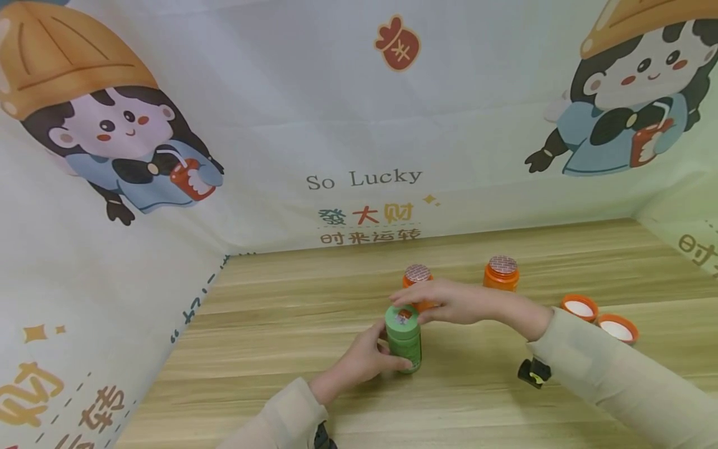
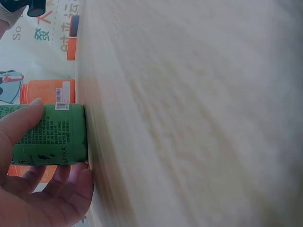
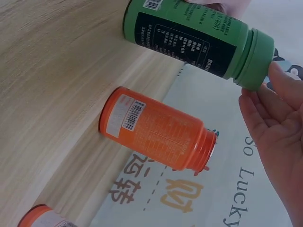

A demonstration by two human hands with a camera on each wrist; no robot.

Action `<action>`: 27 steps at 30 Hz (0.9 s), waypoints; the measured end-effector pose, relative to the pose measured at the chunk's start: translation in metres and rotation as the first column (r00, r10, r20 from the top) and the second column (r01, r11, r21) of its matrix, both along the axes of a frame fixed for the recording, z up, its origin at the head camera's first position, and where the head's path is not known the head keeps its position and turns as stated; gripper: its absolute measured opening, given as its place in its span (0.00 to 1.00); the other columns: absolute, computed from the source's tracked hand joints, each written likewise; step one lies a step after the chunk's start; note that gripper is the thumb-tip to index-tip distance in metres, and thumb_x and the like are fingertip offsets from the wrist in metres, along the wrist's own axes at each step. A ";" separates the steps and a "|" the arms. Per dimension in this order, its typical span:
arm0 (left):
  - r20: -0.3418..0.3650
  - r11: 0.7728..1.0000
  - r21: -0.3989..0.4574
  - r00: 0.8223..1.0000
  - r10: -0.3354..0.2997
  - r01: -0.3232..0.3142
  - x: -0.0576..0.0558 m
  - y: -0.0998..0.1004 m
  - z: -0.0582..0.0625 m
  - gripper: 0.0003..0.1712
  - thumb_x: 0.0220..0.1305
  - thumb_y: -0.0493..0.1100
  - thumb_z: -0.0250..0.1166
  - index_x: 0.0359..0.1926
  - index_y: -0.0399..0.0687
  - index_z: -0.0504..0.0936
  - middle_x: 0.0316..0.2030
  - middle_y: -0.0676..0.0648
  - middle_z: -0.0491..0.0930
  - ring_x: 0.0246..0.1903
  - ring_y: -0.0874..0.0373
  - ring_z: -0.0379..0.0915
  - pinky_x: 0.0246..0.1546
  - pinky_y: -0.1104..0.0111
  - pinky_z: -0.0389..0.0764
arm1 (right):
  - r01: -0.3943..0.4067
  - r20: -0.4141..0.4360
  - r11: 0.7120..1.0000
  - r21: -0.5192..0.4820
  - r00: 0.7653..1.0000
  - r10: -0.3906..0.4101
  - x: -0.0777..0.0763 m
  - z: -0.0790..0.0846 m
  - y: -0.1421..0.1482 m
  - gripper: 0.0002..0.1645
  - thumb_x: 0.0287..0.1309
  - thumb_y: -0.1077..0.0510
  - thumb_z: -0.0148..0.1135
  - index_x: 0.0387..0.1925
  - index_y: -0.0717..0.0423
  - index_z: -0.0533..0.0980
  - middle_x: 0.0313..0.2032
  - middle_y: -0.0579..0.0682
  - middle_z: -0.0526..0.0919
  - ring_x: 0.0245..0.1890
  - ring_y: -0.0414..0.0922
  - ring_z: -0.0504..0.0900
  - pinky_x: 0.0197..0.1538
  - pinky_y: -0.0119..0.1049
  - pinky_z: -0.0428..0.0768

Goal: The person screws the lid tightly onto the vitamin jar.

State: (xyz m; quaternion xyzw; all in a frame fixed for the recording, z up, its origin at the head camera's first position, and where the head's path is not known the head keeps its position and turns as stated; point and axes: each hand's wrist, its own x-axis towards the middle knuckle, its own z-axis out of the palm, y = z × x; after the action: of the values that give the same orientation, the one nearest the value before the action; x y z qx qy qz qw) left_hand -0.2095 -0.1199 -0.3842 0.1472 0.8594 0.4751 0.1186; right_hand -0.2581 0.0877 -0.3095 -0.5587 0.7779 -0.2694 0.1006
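Observation:
A green bottle [image 1: 405, 352] stands upright on the table, its green lid [image 1: 401, 317] on top. My left hand [image 1: 367, 355] grips the bottle's body, thumb on the near side and fingers around the other, as the left wrist view shows. At the lid is my right hand [image 1: 449, 302], thumb and fingertips touching its edge from two sides. In the right wrist view the bottle's dark label panel [image 3: 184, 45] shows. Just behind the hands stands an orange bottle [image 3: 154, 130] without a lid, its mouth covered by a patterned seal [image 1: 417, 272].
Farther right stands a second lidless orange bottle [image 1: 501, 277] with a similar seal. Two orange lids [image 1: 580, 307] lie with their white insides up, beside my right forearm. A printed cloth [image 1: 269, 125] walls the back and sides of the wooden table [image 1: 269, 312].

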 end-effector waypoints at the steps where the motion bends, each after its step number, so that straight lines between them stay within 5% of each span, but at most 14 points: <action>1: -0.001 1.000 0.000 1.000 0.000 0.000 0.000 0.000 0.000 0.35 0.47 0.40 0.72 0.55 0.39 0.67 0.42 0.44 0.74 0.36 0.56 0.70 0.35 0.67 0.74 | -0.004 -0.019 1.000 -0.004 1.000 0.004 0.000 -0.001 0.000 0.24 0.59 0.61 0.55 0.57 0.65 0.68 0.60 0.61 0.68 0.59 0.54 0.69 0.57 0.44 0.70; 19: 0.006 1.000 0.022 1.000 -0.016 0.016 0.000 0.000 0.001 0.36 0.48 0.39 0.72 0.57 0.40 0.66 0.44 0.43 0.74 0.35 0.56 0.71 0.34 0.67 0.74 | 0.161 -0.191 0.987 0.004 0.969 -0.158 0.004 -0.010 -0.011 0.23 0.56 0.50 0.61 0.49 0.60 0.74 0.45 0.49 0.73 0.43 0.42 0.71 0.46 0.36 0.73; 27: 0.009 1.000 0.021 1.000 -0.022 0.022 -0.001 0.000 0.001 0.35 0.48 0.39 0.72 0.56 0.40 0.67 0.42 0.44 0.74 0.34 0.57 0.69 0.32 0.69 0.73 | 0.294 -0.129 0.955 -0.027 0.947 -0.295 0.007 -0.012 -0.016 0.24 0.49 0.45 0.65 0.40 0.58 0.73 0.33 0.44 0.74 0.31 0.37 0.69 0.34 0.29 0.71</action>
State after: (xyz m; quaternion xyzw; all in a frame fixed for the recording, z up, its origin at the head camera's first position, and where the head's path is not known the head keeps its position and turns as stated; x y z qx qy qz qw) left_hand -0.2103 -0.1198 -0.3830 0.1556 0.8522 0.4833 0.1265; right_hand -0.2511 0.0713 -0.3219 -0.4533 0.8565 -0.2469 0.0054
